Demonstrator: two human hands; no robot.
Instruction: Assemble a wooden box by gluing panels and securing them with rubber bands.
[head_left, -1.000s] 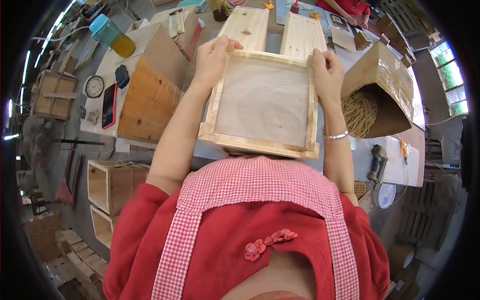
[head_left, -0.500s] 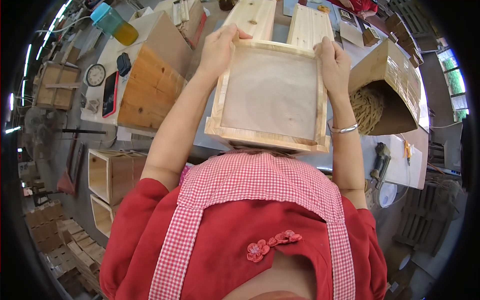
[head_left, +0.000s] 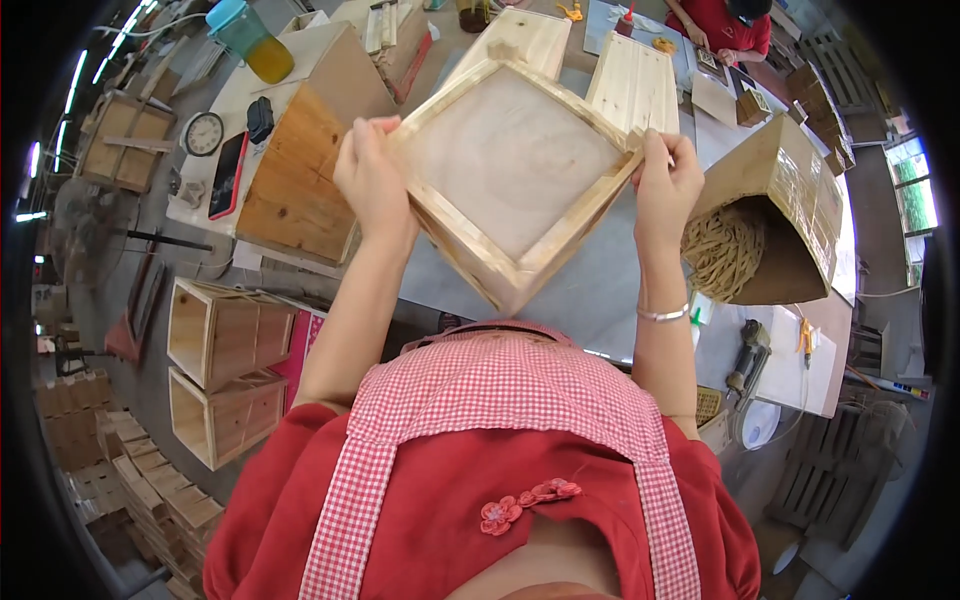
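Observation:
Between my hands is a square wooden box (head_left: 505, 165), its framed flat panel facing up and one corner pointing toward me. My left hand (head_left: 374, 180) is closed on its left corner. At the opposite corner, my right hand (head_left: 666, 178) grips the frame with thumb and fingers. The box is tilted above the grey worktop (head_left: 600, 270). Just beyond it lie two pale wooden pieces, a left one (head_left: 515, 42) and a right one (head_left: 634, 85); the held box hides part of the left one.
A cardboard box of rubber bands (head_left: 725, 250) lies on its side at right, near a power tool (head_left: 748, 355). At left are a wooden box (head_left: 300, 180), phone (head_left: 229, 175), clock (head_left: 203, 134) and bottle (head_left: 250, 40). Open wooden boxes (head_left: 228, 335) are stacked lower left. A co-worker (head_left: 735, 35) sits far right.
The box has turned about an eighth of a turn, so a corner instead of an edge points toward me. My left hand has moved down and left; my right hand has come lower.

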